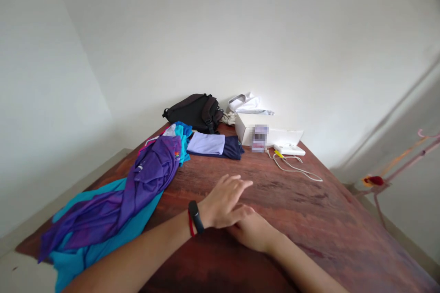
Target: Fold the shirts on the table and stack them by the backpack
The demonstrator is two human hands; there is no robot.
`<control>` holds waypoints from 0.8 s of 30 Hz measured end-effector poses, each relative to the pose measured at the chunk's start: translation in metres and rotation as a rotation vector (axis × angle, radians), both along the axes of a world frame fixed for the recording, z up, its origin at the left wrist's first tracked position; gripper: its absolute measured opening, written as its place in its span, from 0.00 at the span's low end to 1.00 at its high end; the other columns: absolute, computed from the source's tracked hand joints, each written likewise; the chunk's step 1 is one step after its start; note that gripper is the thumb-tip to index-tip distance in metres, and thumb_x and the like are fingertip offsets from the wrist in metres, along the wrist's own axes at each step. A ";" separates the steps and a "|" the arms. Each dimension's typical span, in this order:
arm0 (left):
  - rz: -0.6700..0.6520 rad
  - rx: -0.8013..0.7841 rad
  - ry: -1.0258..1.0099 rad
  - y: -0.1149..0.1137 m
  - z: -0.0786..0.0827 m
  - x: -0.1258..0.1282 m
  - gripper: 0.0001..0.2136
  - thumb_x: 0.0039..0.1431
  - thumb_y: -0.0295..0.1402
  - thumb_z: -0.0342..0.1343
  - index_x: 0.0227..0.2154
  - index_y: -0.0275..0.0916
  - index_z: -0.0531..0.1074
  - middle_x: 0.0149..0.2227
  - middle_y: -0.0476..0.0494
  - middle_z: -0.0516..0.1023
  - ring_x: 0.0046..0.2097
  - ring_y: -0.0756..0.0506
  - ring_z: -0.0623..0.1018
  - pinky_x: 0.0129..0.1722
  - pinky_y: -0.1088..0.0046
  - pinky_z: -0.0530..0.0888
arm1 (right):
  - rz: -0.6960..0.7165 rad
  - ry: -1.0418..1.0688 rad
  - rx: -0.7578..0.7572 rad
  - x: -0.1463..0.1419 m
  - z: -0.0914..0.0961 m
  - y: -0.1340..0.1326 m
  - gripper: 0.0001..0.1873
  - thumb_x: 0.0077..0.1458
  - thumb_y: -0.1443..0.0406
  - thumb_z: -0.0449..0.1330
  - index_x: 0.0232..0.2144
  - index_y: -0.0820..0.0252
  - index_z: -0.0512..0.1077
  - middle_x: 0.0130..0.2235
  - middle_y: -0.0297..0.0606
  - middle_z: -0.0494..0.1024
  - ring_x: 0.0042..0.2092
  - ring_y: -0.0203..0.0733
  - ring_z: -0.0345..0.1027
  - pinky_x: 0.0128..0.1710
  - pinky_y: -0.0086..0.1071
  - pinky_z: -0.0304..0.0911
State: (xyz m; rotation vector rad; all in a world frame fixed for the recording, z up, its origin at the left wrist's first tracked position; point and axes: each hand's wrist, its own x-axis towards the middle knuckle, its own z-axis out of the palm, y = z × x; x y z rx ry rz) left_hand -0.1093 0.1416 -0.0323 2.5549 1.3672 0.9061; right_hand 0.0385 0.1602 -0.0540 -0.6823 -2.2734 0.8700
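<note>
— Well, what is shown of the table [309, 219]?
— Reddish wood is seen, grained and dully glossy. Crumpled purple and teal cloth [144, 178] is draped along its left side, near the hands.
— And how is the left hand [222, 203] held?
— It is laid open, fingers loosely spread, across the right hand [256, 233], which is rested on the wood. Nothing is gripped. The right fingers are covered, so their spread cannot be told.

Table [309, 219]: 1. Hands: 2, left hand [223, 201], right hand [253, 233]. Wristbands [195, 216]: 2. Black bag [194, 111]: 1. White box [244, 135]: 1. Cable [296, 169]: 1. Folded clothes [206, 143]: 2 pieces. Loose clothes [147, 178]: 1 heap, purple and teal.
</note>
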 end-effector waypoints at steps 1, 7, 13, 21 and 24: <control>0.100 0.028 0.012 0.006 0.001 -0.009 0.28 0.68 0.50 0.47 0.64 0.40 0.58 0.62 0.35 0.69 0.67 0.36 0.61 0.65 0.49 0.56 | 0.129 -0.084 0.009 0.007 0.007 0.005 0.12 0.57 0.65 0.58 0.38 0.52 0.82 0.40 0.38 0.84 0.42 0.47 0.78 0.45 0.35 0.72; 0.986 -0.005 0.217 0.040 -0.002 -0.099 0.24 0.63 0.43 0.56 0.58 0.35 0.68 0.67 0.26 0.59 0.69 0.24 0.52 0.63 0.38 0.51 | 0.253 -0.239 0.028 0.003 0.017 0.010 0.20 0.66 0.63 0.52 0.55 0.56 0.76 0.56 0.43 0.78 0.58 0.49 0.71 0.61 0.43 0.63; 1.289 -0.285 0.183 0.037 0.003 -0.167 0.33 0.61 0.40 0.57 0.65 0.28 0.58 0.61 0.17 0.63 0.58 0.24 0.67 0.50 0.45 0.68 | 0.244 -0.250 0.030 0.004 0.010 0.010 0.20 0.67 0.60 0.53 0.55 0.56 0.76 0.55 0.42 0.78 0.59 0.47 0.70 0.61 0.40 0.63; 1.030 -0.142 0.083 0.037 0.029 -0.148 0.17 0.70 0.28 0.41 0.46 0.35 0.76 0.50 0.35 0.72 0.45 0.41 0.77 0.45 0.67 0.72 | 0.224 -0.242 0.005 0.003 0.008 0.012 0.19 0.67 0.58 0.52 0.52 0.56 0.77 0.54 0.41 0.79 0.58 0.47 0.71 0.61 0.40 0.63; 0.835 -0.020 0.039 0.033 0.039 -0.118 0.17 0.70 0.29 0.42 0.51 0.40 0.74 0.50 0.40 0.73 0.48 0.44 0.76 0.50 0.71 0.71 | 0.210 -0.214 -0.035 0.000 0.007 0.015 0.20 0.67 0.55 0.52 0.50 0.56 0.78 0.52 0.43 0.81 0.56 0.48 0.73 0.58 0.40 0.66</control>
